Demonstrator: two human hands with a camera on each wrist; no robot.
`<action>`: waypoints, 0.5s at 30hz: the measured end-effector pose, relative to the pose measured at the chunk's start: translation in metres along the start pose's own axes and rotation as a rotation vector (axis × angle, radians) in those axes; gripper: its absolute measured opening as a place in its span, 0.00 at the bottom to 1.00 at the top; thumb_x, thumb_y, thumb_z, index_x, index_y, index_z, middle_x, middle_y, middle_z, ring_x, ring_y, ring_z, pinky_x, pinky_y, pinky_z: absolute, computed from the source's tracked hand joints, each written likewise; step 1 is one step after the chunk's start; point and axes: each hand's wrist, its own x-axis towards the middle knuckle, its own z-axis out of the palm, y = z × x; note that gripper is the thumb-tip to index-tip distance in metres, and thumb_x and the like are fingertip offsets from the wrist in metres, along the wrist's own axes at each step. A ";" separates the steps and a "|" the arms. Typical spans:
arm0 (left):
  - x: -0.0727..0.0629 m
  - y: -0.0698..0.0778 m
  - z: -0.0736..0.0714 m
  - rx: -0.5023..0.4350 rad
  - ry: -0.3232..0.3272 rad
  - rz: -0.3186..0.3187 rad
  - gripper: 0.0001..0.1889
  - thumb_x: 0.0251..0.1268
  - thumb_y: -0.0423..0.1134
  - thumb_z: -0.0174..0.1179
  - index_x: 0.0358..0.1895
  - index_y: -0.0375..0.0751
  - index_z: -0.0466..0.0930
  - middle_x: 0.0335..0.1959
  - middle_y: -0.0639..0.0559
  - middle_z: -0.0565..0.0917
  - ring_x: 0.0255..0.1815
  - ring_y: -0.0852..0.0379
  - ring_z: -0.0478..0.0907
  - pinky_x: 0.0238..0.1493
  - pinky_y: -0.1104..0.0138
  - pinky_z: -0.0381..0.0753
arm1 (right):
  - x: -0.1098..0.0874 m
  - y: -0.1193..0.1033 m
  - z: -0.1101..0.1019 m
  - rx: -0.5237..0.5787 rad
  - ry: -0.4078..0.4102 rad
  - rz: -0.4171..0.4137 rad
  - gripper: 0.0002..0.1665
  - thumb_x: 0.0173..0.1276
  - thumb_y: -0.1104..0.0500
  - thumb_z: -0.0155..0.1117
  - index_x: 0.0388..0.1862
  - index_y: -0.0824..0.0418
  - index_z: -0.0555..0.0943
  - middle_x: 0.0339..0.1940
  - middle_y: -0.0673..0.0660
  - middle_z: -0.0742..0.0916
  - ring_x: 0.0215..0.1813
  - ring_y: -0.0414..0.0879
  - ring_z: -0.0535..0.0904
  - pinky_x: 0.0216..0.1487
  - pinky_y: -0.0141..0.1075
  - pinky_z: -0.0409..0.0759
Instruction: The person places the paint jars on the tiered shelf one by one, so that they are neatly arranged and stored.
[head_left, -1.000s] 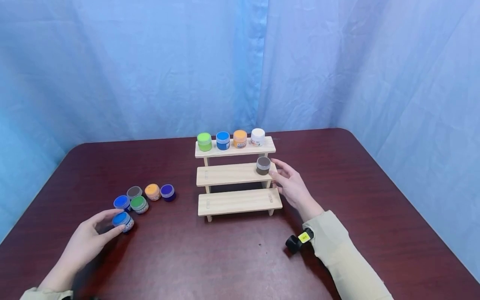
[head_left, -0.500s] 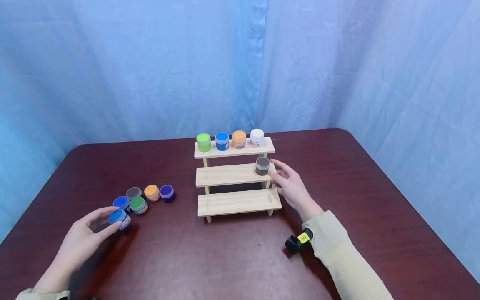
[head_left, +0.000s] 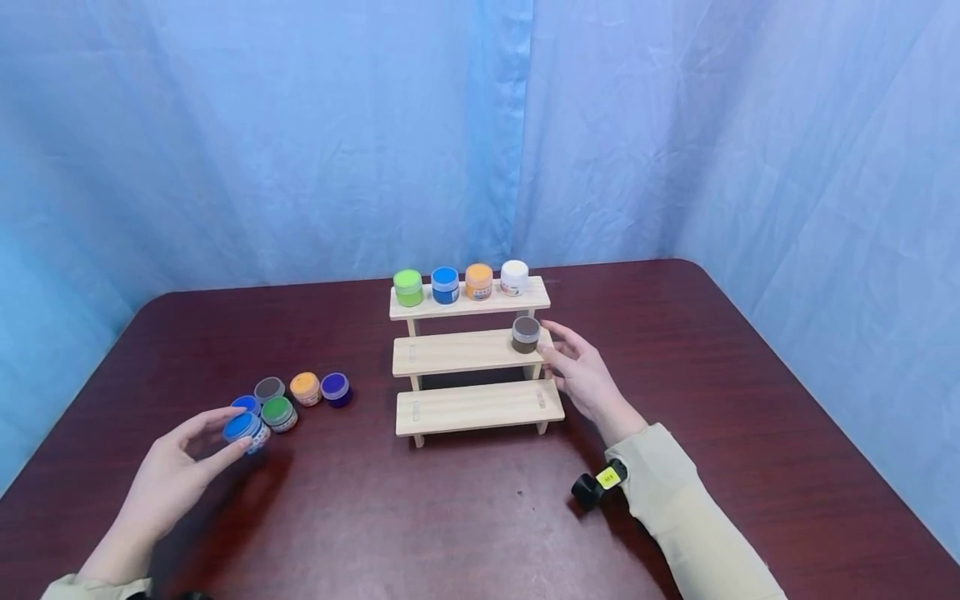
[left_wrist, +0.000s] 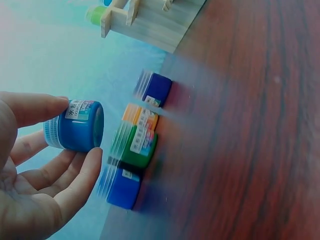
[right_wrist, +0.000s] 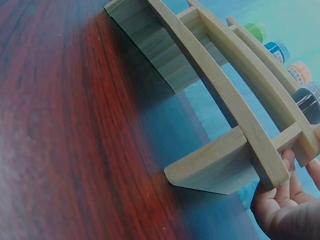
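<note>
In the head view, the left hand (head_left: 165,483), at the near left of the dark reddish-brown wooden table (head_left: 450,521), holds a small round blue plastic jar (head_left: 245,429) with its lid on; the jar lies between thumb and fingertips. It looks lifted clear of the wood, on the near side of a green-lidded jar (head_left: 279,412). The right hand (head_left: 588,379) is at the right end of a pale three-tier wooden rack (head_left: 480,406), fingers bent, just beside a dark brown round jar (head_left: 526,334) on the middle shelf.

In the left wrist view, fingertips press opposite sides of the blue jar, with the palm apart from it. It should handle as light, stiff and rather slippery, unlikely to break; the straight wall below the lid seems the surest hold.

In the right wrist view, fingers reach in under the middle shelf's right end; how firmly they grip, I cannot tell.
</note>
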 end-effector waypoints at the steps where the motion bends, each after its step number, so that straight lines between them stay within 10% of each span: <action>1: 0.000 0.001 0.001 -0.009 0.002 0.004 0.29 0.63 0.50 0.61 0.62 0.36 0.71 0.55 0.31 0.77 0.38 0.72 0.77 0.31 0.82 0.76 | 0.000 0.000 0.000 -0.001 -0.002 -0.001 0.31 0.72 0.65 0.50 0.73 0.60 0.59 0.35 0.48 0.75 0.33 0.38 0.70 0.32 0.26 0.72; 4: 0.000 0.005 0.002 -0.026 0.013 0.017 0.28 0.62 0.48 0.62 0.62 0.37 0.71 0.54 0.32 0.78 0.34 0.86 0.67 0.31 0.83 0.75 | -0.001 0.000 0.000 -0.006 -0.008 -0.002 0.31 0.72 0.65 0.50 0.73 0.61 0.59 0.36 0.48 0.75 0.33 0.39 0.70 0.33 0.26 0.72; 15: 0.006 0.018 0.005 -0.057 0.074 0.095 0.25 0.62 0.46 0.63 0.60 0.40 0.73 0.50 0.36 0.80 0.35 0.86 0.68 0.34 0.86 0.72 | -0.001 -0.001 0.000 -0.009 -0.001 -0.005 0.31 0.72 0.65 0.50 0.73 0.60 0.60 0.36 0.48 0.75 0.34 0.39 0.70 0.34 0.26 0.72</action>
